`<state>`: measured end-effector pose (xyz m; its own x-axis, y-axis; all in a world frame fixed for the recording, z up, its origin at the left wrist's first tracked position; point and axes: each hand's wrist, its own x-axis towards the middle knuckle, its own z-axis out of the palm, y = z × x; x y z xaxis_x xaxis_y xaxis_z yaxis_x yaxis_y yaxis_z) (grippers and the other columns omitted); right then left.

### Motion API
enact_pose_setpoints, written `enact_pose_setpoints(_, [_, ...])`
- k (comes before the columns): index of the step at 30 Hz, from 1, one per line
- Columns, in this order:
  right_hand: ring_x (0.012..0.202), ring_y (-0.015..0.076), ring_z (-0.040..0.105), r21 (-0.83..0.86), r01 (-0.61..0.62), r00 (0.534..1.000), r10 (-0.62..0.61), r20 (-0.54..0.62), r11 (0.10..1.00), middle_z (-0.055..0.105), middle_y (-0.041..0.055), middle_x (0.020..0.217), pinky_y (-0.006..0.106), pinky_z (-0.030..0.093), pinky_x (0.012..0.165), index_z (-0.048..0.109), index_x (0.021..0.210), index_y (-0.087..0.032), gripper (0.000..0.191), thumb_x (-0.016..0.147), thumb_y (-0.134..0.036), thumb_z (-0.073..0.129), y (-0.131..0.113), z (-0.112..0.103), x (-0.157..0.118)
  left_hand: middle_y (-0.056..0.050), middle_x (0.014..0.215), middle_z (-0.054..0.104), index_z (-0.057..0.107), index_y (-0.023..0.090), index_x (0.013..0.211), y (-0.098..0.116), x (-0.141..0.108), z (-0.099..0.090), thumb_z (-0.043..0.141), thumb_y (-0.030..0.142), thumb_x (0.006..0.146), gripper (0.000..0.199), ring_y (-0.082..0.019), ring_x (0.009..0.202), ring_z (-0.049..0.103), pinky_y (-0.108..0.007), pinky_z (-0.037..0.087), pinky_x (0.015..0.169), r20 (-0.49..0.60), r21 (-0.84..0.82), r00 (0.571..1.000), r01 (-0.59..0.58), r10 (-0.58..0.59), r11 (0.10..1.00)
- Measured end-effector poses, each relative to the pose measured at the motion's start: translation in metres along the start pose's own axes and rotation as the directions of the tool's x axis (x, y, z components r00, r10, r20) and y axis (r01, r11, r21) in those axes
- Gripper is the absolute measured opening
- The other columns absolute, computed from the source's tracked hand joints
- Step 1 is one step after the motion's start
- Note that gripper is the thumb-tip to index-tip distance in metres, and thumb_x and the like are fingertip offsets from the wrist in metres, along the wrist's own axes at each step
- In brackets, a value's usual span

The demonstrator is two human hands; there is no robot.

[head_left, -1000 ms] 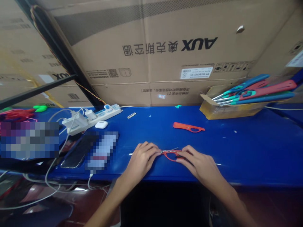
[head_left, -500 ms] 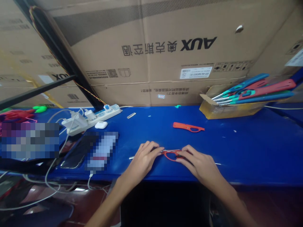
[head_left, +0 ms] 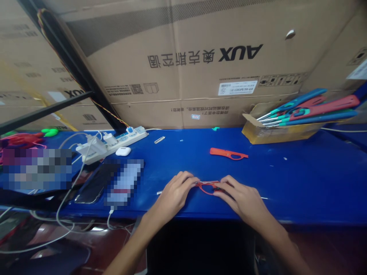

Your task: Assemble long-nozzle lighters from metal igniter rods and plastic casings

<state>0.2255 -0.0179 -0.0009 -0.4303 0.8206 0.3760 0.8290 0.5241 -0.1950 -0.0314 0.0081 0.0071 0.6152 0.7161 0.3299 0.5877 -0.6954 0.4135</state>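
Observation:
Near the table's front edge, my left hand (head_left: 178, 191) and my right hand (head_left: 241, 196) hold an orange plastic handle shell (head_left: 207, 190) between them. Its curved loop shows in the gap between my hands, with a thin pale strip along its upper edge. The fingers of my left hand pinch its left end, while my right thumb and fingers close on the right end, where a small dark part shows. A short metal tip (head_left: 159, 193) pokes out left of my left hand; whether it joins the shell is hidden. A similar orange handle half (head_left: 228, 154) lies farther back.
At the back right, a cardboard box (head_left: 282, 136) holds several blue and red-handled tools with metal shafts. On the left are a power strip (head_left: 114, 145) with plugs, a white earphone case (head_left: 123, 151), phones (head_left: 93, 185) and cables. Large cartons (head_left: 183, 76) stand behind the blue table (head_left: 309, 183).
My hands and the handle shell stay nearly in place. The view has shifted very slightly.

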Motion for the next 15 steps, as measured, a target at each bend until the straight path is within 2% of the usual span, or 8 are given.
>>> enact_pose_setpoints(10, [0.068, 0.0117, 0.068, 0.019, -0.004, 1.000, 0.004, 0.003, 1.000, 0.067, 0.0036, 0.100, 0.022, 0.044, 0.052, 0.070, 0.116, -0.026, 0.042, 0.106, -0.049, 0.036, 0.0004, 0.0005, -0.0013, -0.008, 0.118, 0.058, 0.057, 0.023, 0.128, 0.0014, -0.0005, -0.0017, 0.036, 0.005, 0.103, 0.036, -0.020, 0.105, 0.059, -0.034, 0.052, 0.091, 0.020, 0.006, 1.000, -0.014, 0.014, 1.000])
enact_pose_setpoints(15, [0.067, 0.0111, 0.068, 0.021, 0.001, 1.000, -0.001, -0.009, 1.000, 0.068, 0.0037, 0.099, 0.022, 0.043, 0.052, 0.070, 0.114, -0.025, 0.042, 0.107, -0.048, 0.036, 0.0008, 0.0009, -0.0007, -0.008, 0.116, 0.058, 0.057, 0.022, 0.125, 0.0030, 0.0002, -0.0015, 0.037, 0.008, 0.104, 0.032, -0.020, 0.104, 0.059, -0.033, 0.052, 0.090, 0.012, 0.006, 1.000, -0.015, 0.015, 1.000])
